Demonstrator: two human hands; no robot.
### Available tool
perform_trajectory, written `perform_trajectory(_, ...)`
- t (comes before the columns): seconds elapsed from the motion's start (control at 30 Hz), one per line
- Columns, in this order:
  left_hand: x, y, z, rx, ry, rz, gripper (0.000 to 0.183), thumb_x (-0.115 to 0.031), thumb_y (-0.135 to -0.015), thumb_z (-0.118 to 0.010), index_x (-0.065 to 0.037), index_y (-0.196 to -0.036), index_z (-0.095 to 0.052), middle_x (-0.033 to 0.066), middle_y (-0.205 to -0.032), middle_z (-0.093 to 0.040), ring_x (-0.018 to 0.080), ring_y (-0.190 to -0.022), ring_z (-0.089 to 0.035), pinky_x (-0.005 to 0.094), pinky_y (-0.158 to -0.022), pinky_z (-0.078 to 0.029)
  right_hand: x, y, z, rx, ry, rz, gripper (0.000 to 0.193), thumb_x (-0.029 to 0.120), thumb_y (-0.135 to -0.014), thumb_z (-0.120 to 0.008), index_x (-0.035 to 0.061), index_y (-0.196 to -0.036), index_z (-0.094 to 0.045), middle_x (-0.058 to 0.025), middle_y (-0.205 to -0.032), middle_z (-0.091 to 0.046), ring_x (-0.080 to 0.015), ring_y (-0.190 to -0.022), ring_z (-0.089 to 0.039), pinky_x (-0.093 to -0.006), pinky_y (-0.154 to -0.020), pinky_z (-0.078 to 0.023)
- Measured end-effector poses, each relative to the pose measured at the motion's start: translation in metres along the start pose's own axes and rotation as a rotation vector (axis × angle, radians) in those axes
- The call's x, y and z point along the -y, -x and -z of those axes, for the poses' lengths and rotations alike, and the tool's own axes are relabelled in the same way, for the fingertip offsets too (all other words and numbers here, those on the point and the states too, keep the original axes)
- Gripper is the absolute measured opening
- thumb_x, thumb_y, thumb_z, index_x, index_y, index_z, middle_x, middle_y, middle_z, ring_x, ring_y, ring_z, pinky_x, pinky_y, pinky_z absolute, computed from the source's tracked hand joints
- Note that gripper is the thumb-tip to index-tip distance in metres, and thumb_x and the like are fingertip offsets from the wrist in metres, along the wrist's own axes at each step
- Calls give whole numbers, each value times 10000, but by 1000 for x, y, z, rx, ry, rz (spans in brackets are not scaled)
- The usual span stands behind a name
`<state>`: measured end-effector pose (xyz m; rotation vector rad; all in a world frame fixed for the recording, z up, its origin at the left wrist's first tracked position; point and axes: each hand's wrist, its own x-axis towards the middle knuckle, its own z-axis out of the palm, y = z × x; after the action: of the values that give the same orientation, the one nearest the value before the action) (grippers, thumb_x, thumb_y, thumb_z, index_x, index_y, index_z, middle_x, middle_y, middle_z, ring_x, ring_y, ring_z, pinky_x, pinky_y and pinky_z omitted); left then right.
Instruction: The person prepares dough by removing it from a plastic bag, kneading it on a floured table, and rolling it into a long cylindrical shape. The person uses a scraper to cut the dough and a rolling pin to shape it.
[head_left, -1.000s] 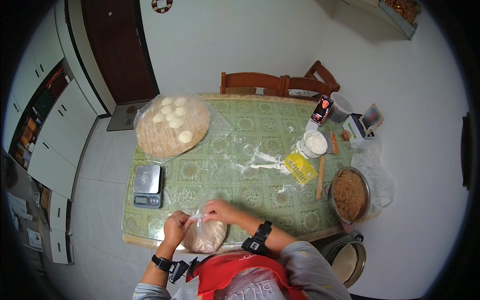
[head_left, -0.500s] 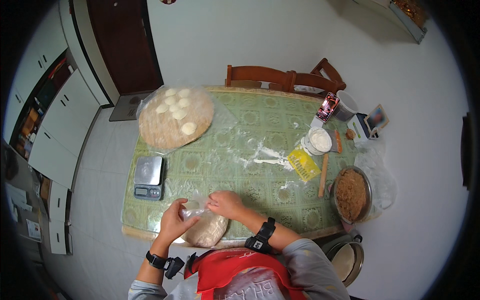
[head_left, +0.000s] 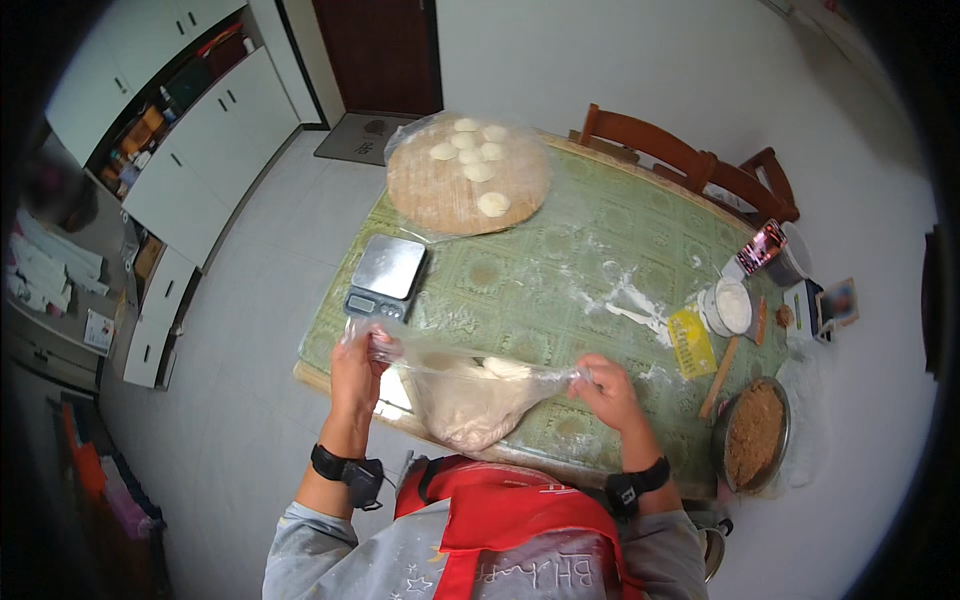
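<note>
A clear plastic bag [head_left: 420, 385] is stretched wide at its mouth between my two hands. Inside it lies a large lump of pale dough [head_left: 470, 405], near the table's front edge. My left hand [head_left: 362, 360] is closed round the bag's left edge, just below the kitchen scale [head_left: 388, 272]. The right edge of the bag is pinched in my right hand [head_left: 606, 388]. At the far left, several dough pieces [head_left: 478, 172] rest on a round wooden board [head_left: 420, 180] with clear plastic film about it.
On the right stand a bowl of brown filling [head_left: 754, 436], a rolling pin [head_left: 720, 376], a yellow scraper [head_left: 692, 343] and a tub of flour [head_left: 732, 306]. A phone [head_left: 762, 246] leans behind them. Loose flour [head_left: 630, 298] marks the green tablecloth [head_left: 490, 270]. Wooden chairs [head_left: 650, 145] line the far side.
My hands have moved apart, pulling the bag's mouth from bunched to wide. The right hand went rightward. The whole view has turned and shifted, so the table appears farther right.
</note>
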<state>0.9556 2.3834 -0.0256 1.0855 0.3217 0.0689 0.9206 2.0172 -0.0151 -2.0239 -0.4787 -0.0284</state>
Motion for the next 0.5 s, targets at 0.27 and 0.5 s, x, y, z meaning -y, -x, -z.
perform_trajectory(0.27, -56, 17, -30, 139, -49, 211, 140, -153, -956, -469, -38, -1002, -536, 57, -798, -616, 115, -583, -538, 206, -441, -359, 63, -25, 11, -140, 437, 154, 316, 229, -749, -733, 60, -1005, -656, -111, -1030, -628, -292, -945, -592, -388, -817, -484)
perform_trajectory(0.5, -94, 32, -54, 158, -528, -91, 378, -144, -786, -716, -25, -1115, -573, 103, -1073, -618, 162, -776, -619, 236, -515, -457, 35, -66, -105, 259, 627, 203, 323, 248, -709, -706, 54, -963, -663, -129, -909, -630, -316, -911, -590, -425, -805, -479)
